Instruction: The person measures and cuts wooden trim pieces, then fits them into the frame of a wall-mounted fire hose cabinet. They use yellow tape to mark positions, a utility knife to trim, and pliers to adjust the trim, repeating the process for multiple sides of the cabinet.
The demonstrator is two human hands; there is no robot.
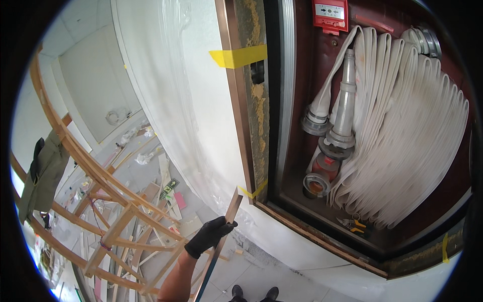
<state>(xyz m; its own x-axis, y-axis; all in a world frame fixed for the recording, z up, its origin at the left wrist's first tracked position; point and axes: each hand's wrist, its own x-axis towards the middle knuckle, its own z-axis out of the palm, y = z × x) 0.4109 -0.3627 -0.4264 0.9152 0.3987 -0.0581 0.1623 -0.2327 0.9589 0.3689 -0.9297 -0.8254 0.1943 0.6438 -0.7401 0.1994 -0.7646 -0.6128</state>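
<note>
My left hand (209, 236), in a black glove, grips a long copper-coloured trim strip (233, 209) that slants up to the right. The strip's upper end is close to the lower left corner of a cabinet opening; I cannot tell whether it touches. Along that opening's left side runs an upright copper-coloured trim (236, 110), with yellow tape (236, 57) across it and rough dried adhesive beside it. Another piece of yellow tape (257, 190) marks the lower corner. My right hand is not in view.
Inside the cabinet hang a folded white fire hose (402, 126), a nozzle (344, 105) and a red call box (330, 15); yellow-handled cutters (354, 225) lie below. A wooden ladder (115, 231) with a green garment (45, 176) stands left. Wood scraps (146, 201) litter the floor.
</note>
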